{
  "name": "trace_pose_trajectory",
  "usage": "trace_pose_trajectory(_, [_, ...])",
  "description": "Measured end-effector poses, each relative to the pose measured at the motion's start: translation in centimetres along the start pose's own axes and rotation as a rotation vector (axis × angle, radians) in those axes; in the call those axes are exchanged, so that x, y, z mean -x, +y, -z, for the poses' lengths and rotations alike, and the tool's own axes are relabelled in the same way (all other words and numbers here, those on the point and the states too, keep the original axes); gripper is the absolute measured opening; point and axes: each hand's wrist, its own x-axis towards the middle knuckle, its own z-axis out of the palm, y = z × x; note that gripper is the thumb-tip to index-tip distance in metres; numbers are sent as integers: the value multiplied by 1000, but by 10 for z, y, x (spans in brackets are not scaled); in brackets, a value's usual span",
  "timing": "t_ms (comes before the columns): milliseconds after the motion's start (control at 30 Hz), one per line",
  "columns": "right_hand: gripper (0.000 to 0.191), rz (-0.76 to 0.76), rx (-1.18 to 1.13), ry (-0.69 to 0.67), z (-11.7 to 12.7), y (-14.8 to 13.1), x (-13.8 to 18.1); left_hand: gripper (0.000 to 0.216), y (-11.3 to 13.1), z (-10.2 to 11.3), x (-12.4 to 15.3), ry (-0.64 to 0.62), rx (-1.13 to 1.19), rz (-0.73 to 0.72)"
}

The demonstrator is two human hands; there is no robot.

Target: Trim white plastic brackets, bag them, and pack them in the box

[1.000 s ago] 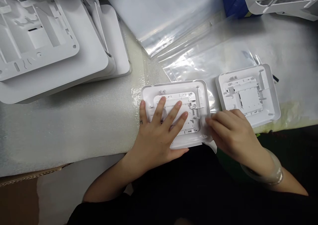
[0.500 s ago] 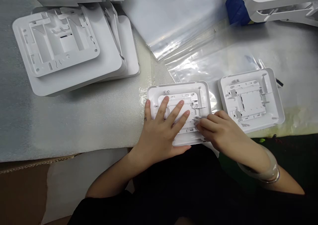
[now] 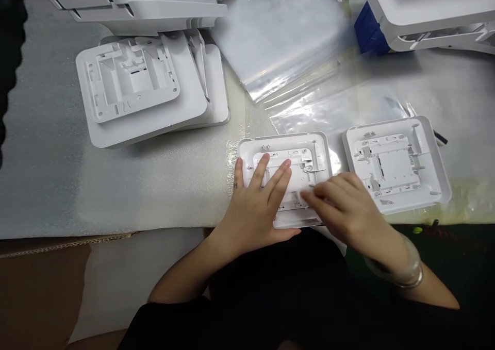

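Observation:
A white plastic housing [image 3: 286, 141] lies open side up at the table's front edge, with ribs, posts and a recessed panel inside. My left hand [image 3: 257, 205] rests on it with the fingers spread, thumb along the front rim. Over the housing's right side, my right hand [image 3: 340, 203] is closed, thumb and fingertips together near the inner ribs. Whatever may be between those fingertips is hidden or too small to make out. A second white housing [image 3: 394, 164] of the same kind lies just to the right, also open side up.
White plastic parts [image 3: 147, 97] are stacked at the left, with more [image 3: 154, 10] behind them. Clear plastic bags [image 3: 278, 40] spread across the back middle. At the back right, white parts [image 3: 436, 15] rest on a blue bin [image 3: 369, 30]. A cardboard edge [image 3: 69, 244] runs below the table at left.
My right hand has lifted slightly from the housing's right side, its fingertips shifting inward. My left hand stays spread, two fingers closer together. The view has shifted, and a dark shape appears at the left edge.

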Motion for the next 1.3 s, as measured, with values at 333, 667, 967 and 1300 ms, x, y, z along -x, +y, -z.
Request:
trace_pose_trajectory(333, [27, -4, 24, -20, 10, 2, -1, 105, 2, -2, -1, 29, 19, 16])
trace_pose_trajectory(667, [43, -305, 46, 300, 33, 27, 69, 82, 13, -2, 17, 476, 57, 62])
trace_pose_trajectory(967, [37, -393, 94, 520, 30, 47, 89, 55, 32, 2, 10, 244, -94, -80])
trace_pose_trajectory(1300, [20, 332, 209, -20, -6, 67, -58, 68, 22, -14, 0, 210, -100, -145])
